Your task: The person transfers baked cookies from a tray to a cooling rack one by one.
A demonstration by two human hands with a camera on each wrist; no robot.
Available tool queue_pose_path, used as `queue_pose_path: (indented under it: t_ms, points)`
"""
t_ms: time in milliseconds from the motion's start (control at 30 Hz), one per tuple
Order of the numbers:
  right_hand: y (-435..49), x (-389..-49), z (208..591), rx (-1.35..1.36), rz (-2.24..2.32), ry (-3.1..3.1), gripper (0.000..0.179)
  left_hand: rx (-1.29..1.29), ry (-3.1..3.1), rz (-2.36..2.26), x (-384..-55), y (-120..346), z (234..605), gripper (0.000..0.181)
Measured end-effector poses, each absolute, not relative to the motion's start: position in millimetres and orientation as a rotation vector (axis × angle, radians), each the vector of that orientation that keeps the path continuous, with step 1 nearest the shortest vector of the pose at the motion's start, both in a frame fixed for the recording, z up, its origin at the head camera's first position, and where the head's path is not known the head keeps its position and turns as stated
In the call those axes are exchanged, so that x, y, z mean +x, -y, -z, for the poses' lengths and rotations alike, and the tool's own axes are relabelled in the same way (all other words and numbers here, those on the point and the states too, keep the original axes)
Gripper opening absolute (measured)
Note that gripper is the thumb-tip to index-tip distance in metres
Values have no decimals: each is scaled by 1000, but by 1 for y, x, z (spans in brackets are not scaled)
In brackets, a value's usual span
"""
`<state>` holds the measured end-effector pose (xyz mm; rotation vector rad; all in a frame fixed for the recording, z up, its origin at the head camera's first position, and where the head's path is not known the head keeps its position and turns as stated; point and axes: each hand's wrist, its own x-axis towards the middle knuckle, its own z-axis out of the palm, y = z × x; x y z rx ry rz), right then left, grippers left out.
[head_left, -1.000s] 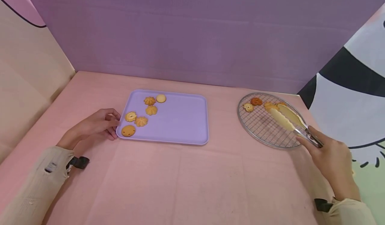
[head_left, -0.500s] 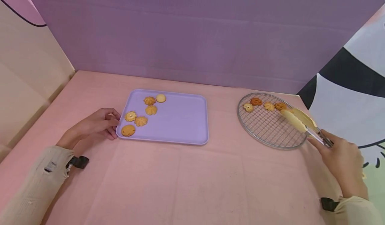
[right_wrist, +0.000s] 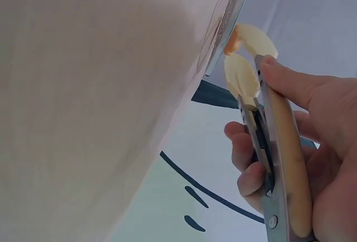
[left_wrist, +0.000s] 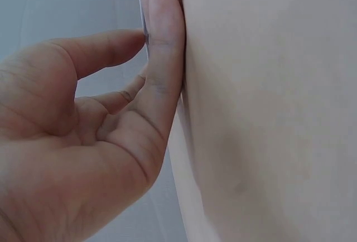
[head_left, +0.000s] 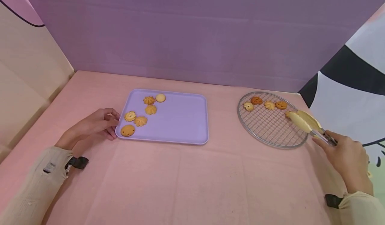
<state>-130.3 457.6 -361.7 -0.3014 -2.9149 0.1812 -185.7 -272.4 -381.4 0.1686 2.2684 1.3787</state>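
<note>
At the left edge of a lilac tray (head_left: 177, 121), my left hand (head_left: 96, 123) pinches the rim. In the left wrist view its thumb lies on the rim and its fingers (left_wrist: 162, 58) reach under it. Several cookies (head_left: 140, 121) lie on the tray's left part. My right hand (head_left: 346, 156) grips tongs (head_left: 302, 122) with pale tips over the right side of a round wire rack (head_left: 264, 128). A browned cookie (right_wrist: 232, 41) sits between the tong tips; most of it is hidden in the head view.
A pale ring cookie (head_left: 248, 106), a reddish-brown cookie (head_left: 257, 100), a flower-shaped cookie (head_left: 269, 105) and a brown cookie (head_left: 281, 105) lie along the rack's far side. A purple backdrop (head_left: 192, 34) stands behind the pink-covered table (head_left: 192, 178).
My right hand has drawn the tongs rightward and toward me, away from the flower-shaped and brown cookies, which now show fully. The left hand and tray stay put.
</note>
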Motion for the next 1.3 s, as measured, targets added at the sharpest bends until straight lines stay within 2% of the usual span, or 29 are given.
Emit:
queue_pose_path:
  t_ms: [267,500,867,1300]
  points:
    - [-459,-129,363,-313,-185,2975,77,167,-2271,-1374,-186,273,383,39]
    - [-458,-129,363,-424,-188,2980,96,158,-2278,-1364,-187,272,383,39]
    - [-456,-129,362,-462,-212,2993,116,176,-2274,-1368,-187,274,384,38]
    - [-430,-125,354,-299,-227,2931,108,164,-2271,-1365,-187,273,383,37]
